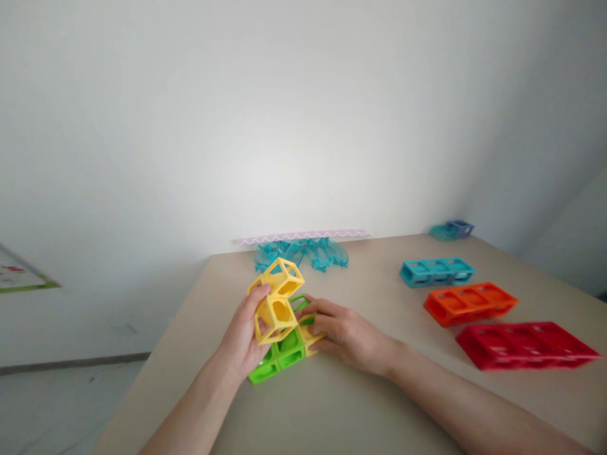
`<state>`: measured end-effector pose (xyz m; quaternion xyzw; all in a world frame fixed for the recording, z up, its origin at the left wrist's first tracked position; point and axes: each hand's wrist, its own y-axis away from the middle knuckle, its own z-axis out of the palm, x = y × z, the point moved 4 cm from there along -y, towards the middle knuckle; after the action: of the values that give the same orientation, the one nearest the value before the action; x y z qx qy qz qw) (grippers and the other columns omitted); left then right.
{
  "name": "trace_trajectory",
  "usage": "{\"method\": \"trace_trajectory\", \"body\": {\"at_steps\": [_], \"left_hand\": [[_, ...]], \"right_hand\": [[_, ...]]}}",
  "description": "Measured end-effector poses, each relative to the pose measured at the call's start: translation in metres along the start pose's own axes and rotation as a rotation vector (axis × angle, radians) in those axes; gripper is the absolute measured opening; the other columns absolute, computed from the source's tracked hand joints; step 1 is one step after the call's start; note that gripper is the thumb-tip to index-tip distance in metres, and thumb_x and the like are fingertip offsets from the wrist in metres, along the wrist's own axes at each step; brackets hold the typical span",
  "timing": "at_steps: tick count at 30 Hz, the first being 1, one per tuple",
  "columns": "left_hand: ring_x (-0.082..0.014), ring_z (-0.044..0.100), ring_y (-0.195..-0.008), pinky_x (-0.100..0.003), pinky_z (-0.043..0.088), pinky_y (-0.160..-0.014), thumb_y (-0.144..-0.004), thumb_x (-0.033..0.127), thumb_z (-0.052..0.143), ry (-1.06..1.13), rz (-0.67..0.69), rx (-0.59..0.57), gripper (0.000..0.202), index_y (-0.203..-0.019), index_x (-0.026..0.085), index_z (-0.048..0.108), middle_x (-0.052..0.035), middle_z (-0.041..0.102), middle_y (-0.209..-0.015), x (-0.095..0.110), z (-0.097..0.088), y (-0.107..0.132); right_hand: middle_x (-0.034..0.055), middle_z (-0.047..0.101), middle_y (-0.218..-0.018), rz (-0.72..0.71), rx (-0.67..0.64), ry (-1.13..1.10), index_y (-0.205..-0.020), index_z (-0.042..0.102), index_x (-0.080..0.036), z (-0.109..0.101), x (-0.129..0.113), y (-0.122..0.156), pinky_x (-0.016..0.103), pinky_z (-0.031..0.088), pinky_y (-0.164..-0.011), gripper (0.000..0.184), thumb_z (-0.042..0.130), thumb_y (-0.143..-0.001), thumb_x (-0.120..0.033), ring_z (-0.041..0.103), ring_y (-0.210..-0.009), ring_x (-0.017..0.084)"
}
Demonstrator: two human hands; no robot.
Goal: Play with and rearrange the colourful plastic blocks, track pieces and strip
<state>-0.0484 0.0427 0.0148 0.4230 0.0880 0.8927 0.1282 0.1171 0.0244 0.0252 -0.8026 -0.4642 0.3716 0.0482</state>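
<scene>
My left hand [243,330] is closed on yellow open-sided cubes [277,316], joined and held tilted above the table. Under them, a group of green open-sided cubes [289,349] lies on the tabletop, partly covered by my left hand and the yellow cubes. My right hand [344,332] rests low, its fingers curled over another yellow cube [310,335] at the right side of the green ones. Its fingers hide much of that cube. Whether it is joined to the green cubes I cannot tell.
On the table [374,404], rows of joined cubes in teal [437,272], orange [470,303] and red [526,345] lie to the right. Crumpled translucent teal pieces [303,253] and a pale patterned strip [303,237] sit by the wall. A dark blue cube [461,229] stands at the far right corner.
</scene>
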Motion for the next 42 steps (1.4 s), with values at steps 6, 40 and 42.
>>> {"method": "trace_trajectory", "body": {"at_steps": [6,40,42], "left_hand": [[-0.0133,0.065,-0.061,-0.030,0.058,-0.064,-0.080,0.030,0.067,-0.009,0.001,0.008,0.024,-0.099,0.018,0.061,-0.0019,0.069,-0.079,0.003,-0.002,-0.001],[-0.0164,0.067,-0.075,-0.025,0.054,-0.065,-0.068,0.022,0.081,-0.210,0.190,-0.238,0.047,-0.104,0.020,0.052,0.0000,0.064,-0.085,0.003,0.011,0.011],[-0.0161,0.067,-0.077,-0.026,0.054,-0.067,-0.069,0.022,0.081,-0.204,0.212,-0.231,0.046,-0.104,0.020,0.052,-0.0001,0.064,-0.087,0.003,0.010,0.010]], "right_hand": [[0.0106,0.066,-0.117,-0.012,0.072,-0.022,-0.095,0.055,-0.020,-0.007,-0.001,0.004,0.037,0.047,-0.100,0.012,0.048,-0.091,-0.011,0.060,-0.113,0.019],[0.0109,0.059,-0.115,-0.142,0.573,0.307,-0.117,0.058,-0.026,-0.010,-0.032,0.013,0.035,0.053,-0.080,0.032,0.067,-0.086,-0.023,0.059,-0.097,0.021],[0.0121,0.058,-0.119,-0.152,0.572,0.300,-0.130,0.050,-0.027,-0.010,-0.033,0.013,0.038,0.052,-0.086,0.047,0.067,-0.086,-0.023,0.058,-0.105,0.024]]}}
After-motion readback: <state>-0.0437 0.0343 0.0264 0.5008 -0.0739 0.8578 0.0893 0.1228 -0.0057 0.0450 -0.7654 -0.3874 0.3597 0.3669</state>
